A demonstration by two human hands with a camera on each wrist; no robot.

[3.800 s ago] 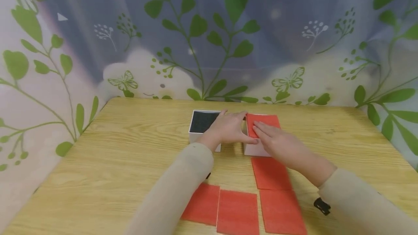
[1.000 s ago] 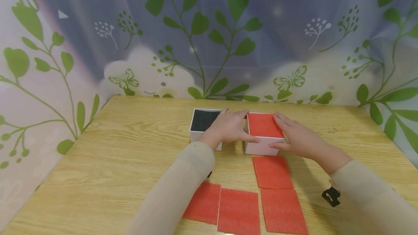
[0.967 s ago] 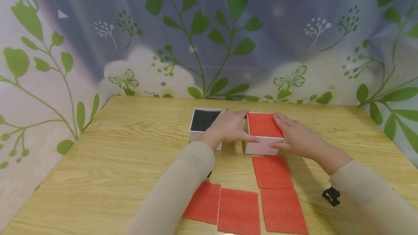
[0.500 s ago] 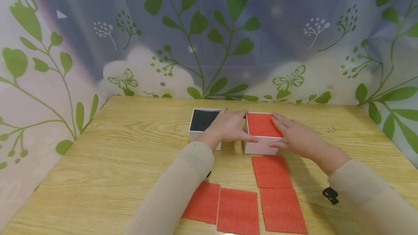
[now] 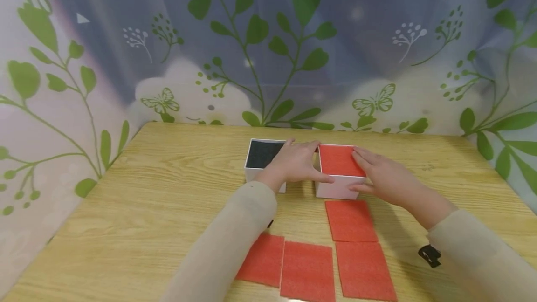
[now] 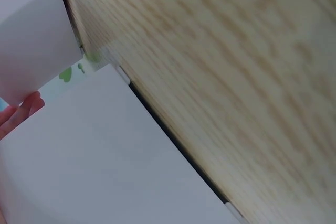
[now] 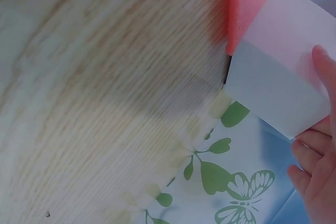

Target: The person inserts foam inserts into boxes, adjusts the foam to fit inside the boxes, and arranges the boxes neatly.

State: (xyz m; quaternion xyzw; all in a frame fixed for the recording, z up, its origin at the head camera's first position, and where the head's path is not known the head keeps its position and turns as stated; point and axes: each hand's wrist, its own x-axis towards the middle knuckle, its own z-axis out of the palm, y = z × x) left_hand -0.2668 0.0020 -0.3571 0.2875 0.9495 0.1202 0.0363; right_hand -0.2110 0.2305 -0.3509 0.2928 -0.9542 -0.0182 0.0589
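A white open-topped box (image 5: 336, 187) stands near the back of the table, filled to its rim with red felt squares (image 5: 340, 160). My left hand (image 5: 292, 163) holds its left side, thumb on the front face and fingertips at the back left corner. My right hand (image 5: 386, 178) grips the right side, thumb on the front face and fingers along the right rim. Several matching red squares, one of them a front felt square (image 5: 308, 271), lie flat before the box. In the right wrist view the thumb touches the white box (image 7: 278, 61).
Left of it, a second white box (image 5: 256, 175) holds black sheets (image 5: 262, 154) and is partly covered by my left hand and wrist. The wooden table (image 5: 159, 199) runs back to a patterned curtain (image 5: 268, 69). My left sleeve overlaps the leftmost red square.
Earlier my right hand pressed on the red squares in the box; it has since moved to the right side. The squares now sit lower, level with the rim. My left hand stays put.
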